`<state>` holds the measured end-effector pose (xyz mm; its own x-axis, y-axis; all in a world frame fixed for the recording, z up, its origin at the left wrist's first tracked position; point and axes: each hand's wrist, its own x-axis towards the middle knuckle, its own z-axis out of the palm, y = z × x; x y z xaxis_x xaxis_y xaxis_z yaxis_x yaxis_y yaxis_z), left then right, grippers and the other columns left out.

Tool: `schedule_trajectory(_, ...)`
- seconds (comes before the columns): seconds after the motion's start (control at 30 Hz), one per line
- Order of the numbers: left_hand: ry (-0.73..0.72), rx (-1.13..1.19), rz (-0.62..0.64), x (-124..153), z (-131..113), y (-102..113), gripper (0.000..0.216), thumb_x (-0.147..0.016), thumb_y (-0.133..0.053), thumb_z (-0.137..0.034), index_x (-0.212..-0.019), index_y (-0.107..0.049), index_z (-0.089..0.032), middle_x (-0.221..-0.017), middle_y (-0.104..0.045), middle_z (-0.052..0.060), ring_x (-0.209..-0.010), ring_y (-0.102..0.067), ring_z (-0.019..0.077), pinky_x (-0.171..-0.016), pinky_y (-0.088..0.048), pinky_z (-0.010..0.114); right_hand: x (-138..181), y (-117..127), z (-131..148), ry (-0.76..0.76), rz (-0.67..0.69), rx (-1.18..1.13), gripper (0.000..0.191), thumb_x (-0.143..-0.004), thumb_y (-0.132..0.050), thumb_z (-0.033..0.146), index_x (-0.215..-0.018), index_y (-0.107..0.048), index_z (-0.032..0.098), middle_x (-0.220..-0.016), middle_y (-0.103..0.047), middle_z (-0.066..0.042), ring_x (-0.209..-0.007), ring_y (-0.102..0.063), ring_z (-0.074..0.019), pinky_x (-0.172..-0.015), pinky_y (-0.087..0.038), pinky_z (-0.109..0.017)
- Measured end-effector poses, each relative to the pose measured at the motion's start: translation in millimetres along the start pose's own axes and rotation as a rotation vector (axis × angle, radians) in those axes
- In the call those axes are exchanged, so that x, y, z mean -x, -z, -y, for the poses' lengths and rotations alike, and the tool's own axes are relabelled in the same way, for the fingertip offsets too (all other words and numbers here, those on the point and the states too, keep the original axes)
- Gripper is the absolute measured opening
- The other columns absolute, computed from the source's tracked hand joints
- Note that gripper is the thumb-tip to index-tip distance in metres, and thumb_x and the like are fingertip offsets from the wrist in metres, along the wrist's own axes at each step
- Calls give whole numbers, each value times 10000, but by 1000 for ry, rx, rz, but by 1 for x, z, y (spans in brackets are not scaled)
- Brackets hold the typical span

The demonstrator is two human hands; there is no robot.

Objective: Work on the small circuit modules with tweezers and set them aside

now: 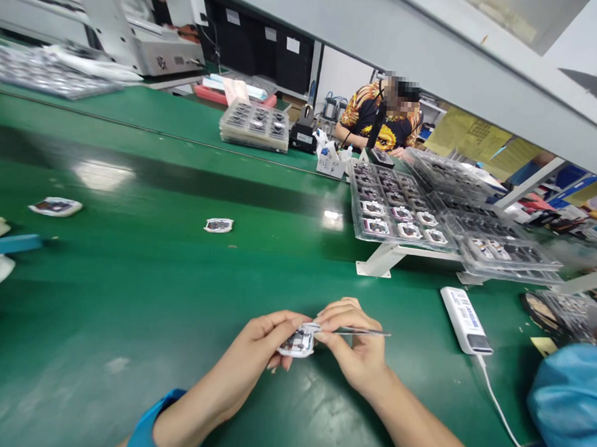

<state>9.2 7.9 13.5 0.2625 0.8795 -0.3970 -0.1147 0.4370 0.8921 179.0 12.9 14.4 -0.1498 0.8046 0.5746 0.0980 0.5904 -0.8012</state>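
Left hand: thumb and fingers pinched closed on a small white module, held just above the green bench at bottom centre, circuit side up; right hand: fingers curled closed around thin metal tweezers, near end at the module's top right corner, other end sticking out to the right; both hands touching the module, fingertips meeting over it; can't tell whether the tweezers grip anything, too small.

Around them: white flat device with a white cable lies on the bench just right of the right hand, cable running toward the near edge; beyond it, a clear tray of the same sort of modules sits tilted on a white stand; second tray beside it to the right, partly filled; two loose modules on the bench well apart from the hands, one mid-bench, one far left; stack of trays across the bench; person in a patterned shirt seated on the far side behind the trays; blue fabric at the right edge, can't tell whose; blue sleeve on the left forearm.
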Motion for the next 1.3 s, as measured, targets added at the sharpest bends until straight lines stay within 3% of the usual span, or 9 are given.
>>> schedule_trajectory(0.17, -1, 11, -3, 1, -1, -1, 422, -743, -633, -522, -874, -704, -127, -541, -542, -29, -485, -407, 99, -471, -278, 221, 2, -1, -3, -67, -22, -56, 82, -804, -731, 160, -808, -703, 238, -784, -768, -33, -742, -719, -217, -766, -499, -394)
schedule_trajectory(0.37, -23, 9, -34, 4, -5, -4, 420, -728, -633, -516, -867, -711, -127, -548, -560, -22, -478, -419, 104, -463, -281, 226, 4, -2, -2, -250, -72, -102, 38, -808, -729, 215, -806, -691, 215, -797, -757, -52, -765, -714, -211, -721, -564, -362)
schedule_trajectory(0.83, 9, -52, -67, -1, 1, -1, 424, -693, -672, -521, -867, -724, -138, -577, -575, -13, -467, -394, 99, -460, -276, 226, 2, -1, -2, -406, -47, -259, 104, -775, -759, 259, -805, -671, 212, -830, -750, -38, -765, -724, -190, -682, -584, -308)
schedule_trajectory(1.3, -9, -79, -91, 0, -3, -1, 410, -688, -675, -521, -854, -729, -150, -584, -583, -11, -473, -424, 103, -455, -322, 213, 6, -3, -1, -334, -59, -231, 71, -817, -726, 257, -833, -672, 215, -851, -729, -50, -807, -718, -205, -746, -595, -358)
